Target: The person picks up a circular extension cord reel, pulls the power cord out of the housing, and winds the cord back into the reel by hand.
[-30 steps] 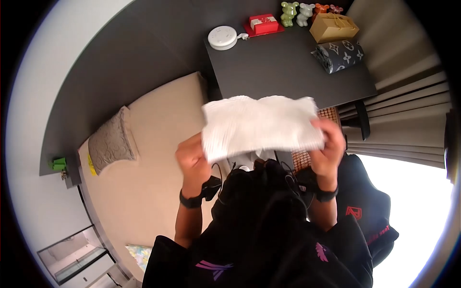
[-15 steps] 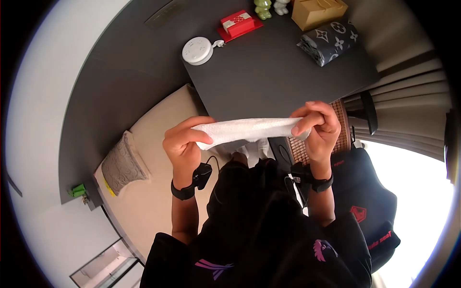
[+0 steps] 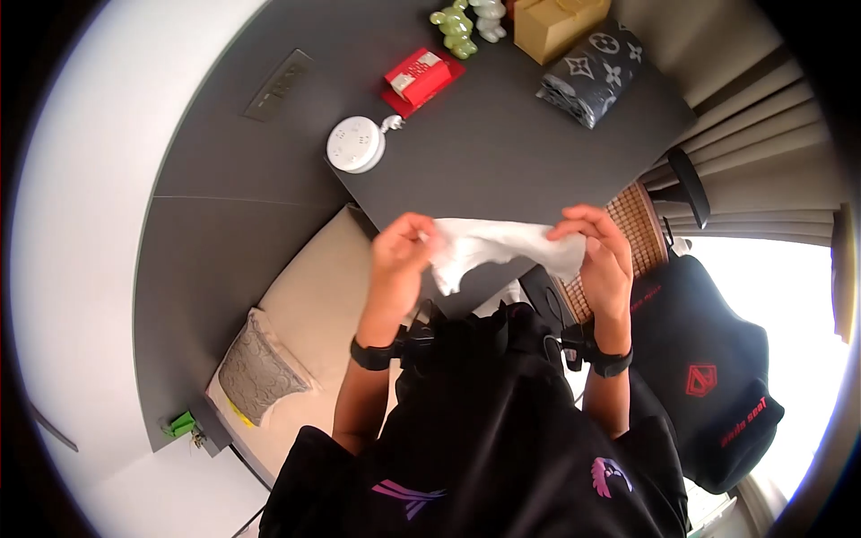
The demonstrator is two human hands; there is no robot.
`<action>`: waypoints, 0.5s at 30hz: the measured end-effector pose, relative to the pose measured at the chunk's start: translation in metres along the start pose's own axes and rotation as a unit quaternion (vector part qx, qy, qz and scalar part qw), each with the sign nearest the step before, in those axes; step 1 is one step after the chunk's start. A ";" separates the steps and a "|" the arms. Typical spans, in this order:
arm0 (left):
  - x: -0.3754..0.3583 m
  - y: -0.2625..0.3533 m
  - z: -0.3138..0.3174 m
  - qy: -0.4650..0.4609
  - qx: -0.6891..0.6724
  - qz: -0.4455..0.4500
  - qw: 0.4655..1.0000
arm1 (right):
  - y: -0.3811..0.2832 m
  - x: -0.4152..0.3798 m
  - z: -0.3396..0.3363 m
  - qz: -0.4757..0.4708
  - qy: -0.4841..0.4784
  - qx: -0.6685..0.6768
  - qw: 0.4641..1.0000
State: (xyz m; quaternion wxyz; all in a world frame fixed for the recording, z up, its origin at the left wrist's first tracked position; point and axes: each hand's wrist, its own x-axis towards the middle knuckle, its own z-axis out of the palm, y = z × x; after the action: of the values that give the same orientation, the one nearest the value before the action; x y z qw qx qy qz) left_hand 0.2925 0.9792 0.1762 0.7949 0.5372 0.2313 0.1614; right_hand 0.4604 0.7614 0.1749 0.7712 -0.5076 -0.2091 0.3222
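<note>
A thin white cloth (image 3: pixel 493 238) stretches between my two hands, in front of the desk's near edge. My left hand (image 3: pixel 396 264) pinches its left end, and a loose corner droops below those fingers. At the other end my right hand (image 3: pixel 607 269) grips the cloth between thumb and fingers. The middle of the cloth sags, its lower edge curving upward in an arch. Both wrists wear black straps with small devices attached.
On the dark desk (image 3: pixel 484 152) are a round white power strip (image 3: pixel 356 144), a red box (image 3: pixel 421 79), figurines (image 3: pixel 456 31), a tan paper bag (image 3: pixel 558 25) and a patterned folded bundle (image 3: pixel 592 76). A black chair (image 3: pixel 708 359) stands right, a cushioned bed (image 3: pixel 314 296) left.
My hands have come closer together, the left moving rightward. The cloth, pulled taut before, now sags with a drooping left corner. The whole view has tilted and shifted slightly.
</note>
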 end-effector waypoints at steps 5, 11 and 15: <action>0.014 -0.002 -0.005 -0.039 0.057 0.052 0.996 | 0.029 0.000 0.027 -0.005 0.052 -0.223 0.973; 0.032 0.008 -0.048 -0.089 0.032 0.026 0.995 | 0.052 0.002 0.048 0.201 -0.030 -0.242 0.949; 0.046 0.013 -0.066 -0.077 -0.035 0.020 0.996 | 0.058 0.006 0.070 0.122 0.002 -0.099 0.988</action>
State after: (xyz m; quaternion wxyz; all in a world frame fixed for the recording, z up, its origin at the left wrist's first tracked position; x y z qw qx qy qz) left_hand 0.2952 1.0585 0.1587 0.8256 0.5240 0.1526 0.1431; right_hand 0.4033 0.8270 0.1495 0.6724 -0.6037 -0.1754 0.3906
